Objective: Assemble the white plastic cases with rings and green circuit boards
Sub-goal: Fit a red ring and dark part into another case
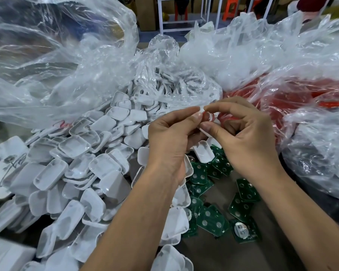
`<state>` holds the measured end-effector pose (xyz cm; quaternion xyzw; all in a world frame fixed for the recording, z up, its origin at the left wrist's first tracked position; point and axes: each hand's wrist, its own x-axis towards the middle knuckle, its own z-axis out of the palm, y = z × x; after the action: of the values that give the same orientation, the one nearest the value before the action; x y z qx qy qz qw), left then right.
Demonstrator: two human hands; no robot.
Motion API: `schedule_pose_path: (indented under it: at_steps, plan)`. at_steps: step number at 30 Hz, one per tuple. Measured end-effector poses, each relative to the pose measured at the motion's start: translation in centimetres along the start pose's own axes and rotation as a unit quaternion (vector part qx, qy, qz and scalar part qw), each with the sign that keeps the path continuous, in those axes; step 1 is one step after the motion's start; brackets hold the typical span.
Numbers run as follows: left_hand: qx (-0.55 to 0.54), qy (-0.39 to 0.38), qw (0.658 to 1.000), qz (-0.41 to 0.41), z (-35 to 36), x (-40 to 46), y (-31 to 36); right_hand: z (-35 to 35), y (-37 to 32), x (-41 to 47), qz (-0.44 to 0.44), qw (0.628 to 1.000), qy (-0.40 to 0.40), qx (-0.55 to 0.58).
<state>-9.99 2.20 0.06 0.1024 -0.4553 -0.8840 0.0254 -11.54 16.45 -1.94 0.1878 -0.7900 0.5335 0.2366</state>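
My left hand (170,137) and my right hand (243,132) meet at mid-frame, raised above the table. Together they pinch a small white plastic case (201,128), mostly hidden by the fingers. A thin red ring (208,116) shows between the fingertips, against the case. A big heap of white plastic cases (76,165) covers the left side of the table. Several green circuit boards (211,218) with silver round pads lie below my hands.
Clear plastic bags surround the work spot: a large one (53,55) at the left back, one with white parts (170,85) behind my hands, one with red rings (294,98) at the right. A white box (6,165) sits at the left edge.
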Motion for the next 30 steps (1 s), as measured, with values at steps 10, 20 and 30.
schedule_pose_path:
  at_steps: [10,20,30]
  plan:
    - [0.052,-0.008,0.998,-0.017,-0.7,0.4,0.5,0.2,0.5,0.1,0.046,0.997,-0.010,0.061]
    - [0.246,-0.006,0.963,0.106,-1.1,0.7,-0.1,0.0,0.5,0.3,0.074,0.996,0.024,0.040]
    - [0.128,-0.017,0.992,0.010,-0.7,0.4,0.0,-0.1,0.4,0.4,0.079,0.996,0.028,0.022]
